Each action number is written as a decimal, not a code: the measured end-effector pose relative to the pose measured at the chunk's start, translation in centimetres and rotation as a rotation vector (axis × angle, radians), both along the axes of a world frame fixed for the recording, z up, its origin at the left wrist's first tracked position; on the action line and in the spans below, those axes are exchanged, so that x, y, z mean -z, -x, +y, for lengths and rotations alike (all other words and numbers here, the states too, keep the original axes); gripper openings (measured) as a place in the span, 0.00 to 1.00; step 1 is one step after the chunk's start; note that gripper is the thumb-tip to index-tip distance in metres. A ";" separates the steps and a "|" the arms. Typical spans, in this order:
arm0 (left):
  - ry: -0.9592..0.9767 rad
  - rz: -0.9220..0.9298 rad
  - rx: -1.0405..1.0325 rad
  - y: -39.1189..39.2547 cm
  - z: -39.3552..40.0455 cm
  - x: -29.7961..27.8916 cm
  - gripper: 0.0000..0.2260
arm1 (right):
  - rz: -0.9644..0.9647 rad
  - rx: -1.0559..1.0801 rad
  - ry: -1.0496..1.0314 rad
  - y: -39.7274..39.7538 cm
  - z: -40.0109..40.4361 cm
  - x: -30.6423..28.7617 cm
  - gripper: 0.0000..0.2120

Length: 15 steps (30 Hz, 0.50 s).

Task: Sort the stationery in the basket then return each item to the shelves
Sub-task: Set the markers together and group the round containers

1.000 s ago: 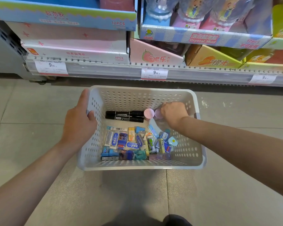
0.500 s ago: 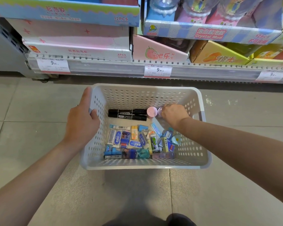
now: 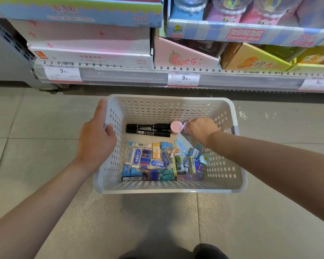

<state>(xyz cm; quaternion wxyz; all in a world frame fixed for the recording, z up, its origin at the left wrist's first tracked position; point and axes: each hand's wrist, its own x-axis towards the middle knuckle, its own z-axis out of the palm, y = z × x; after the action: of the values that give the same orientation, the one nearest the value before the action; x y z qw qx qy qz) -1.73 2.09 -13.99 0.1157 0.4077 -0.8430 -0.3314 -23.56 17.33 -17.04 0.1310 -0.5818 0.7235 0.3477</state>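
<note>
Two hands in basket point(image 3: 230, 116), right hand point(image 3: 201, 128) fingertips hidden

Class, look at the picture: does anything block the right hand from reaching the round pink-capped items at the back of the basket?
Nothing visible does. The right hand is already on the lilac-capped item; the pink-capped item lies uncovered beside it.

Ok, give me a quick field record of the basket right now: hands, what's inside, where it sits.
basket: white perforated basket over the tiled floor, below the shelf
left hand: left hand grips the basket's left rim
right hand: right hand reaches inside, fingers curled at the purple round item; the grip itself is hidden
far end: two black markers side by side, pink round item at their right end
near end: pile of small erasers, unsorted
shelf: boxed goods above price tags reading 9.90
</note>
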 end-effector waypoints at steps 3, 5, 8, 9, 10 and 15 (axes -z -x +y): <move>0.001 0.002 0.009 0.0 -0.1 0.0 0.29 | -0.014 -0.005 0.002 -0.1 0.1 -0.1 0.12; 0.002 0.005 0.015 0.0 -0.2 0.1 0.28 | -0.005 -0.016 -0.007 -0.2 0.0 -0.1 0.13; -0.009 0.008 0.015 -0.1 -0.2 0.1 0.28 | 0.002 -0.009 -0.028 -0.3 -0.1 -0.1 0.17; -0.009 0.007 0.014 -0.1 -0.1 0.0 0.28 | 0.001 -0.007 -0.034 -0.3 -0.1 -0.1 0.17; -0.005 0.007 0.013 -0.1 -0.1 0.1 0.28 | -0.001 -0.006 -0.037 -0.3 -0.1 -0.3 0.17; 0.007 -0.001 0.010 0.0 -0.1 0.0 0.28 | 0.003 -0.034 -0.033 -0.5 0.1 -0.7 0.16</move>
<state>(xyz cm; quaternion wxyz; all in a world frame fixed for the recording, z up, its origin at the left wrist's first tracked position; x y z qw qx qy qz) -1.69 1.98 -14.02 0.1151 0.4032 -0.8461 -0.3289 -23.07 17.46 -16.38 0.1337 -0.5912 0.7079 0.3628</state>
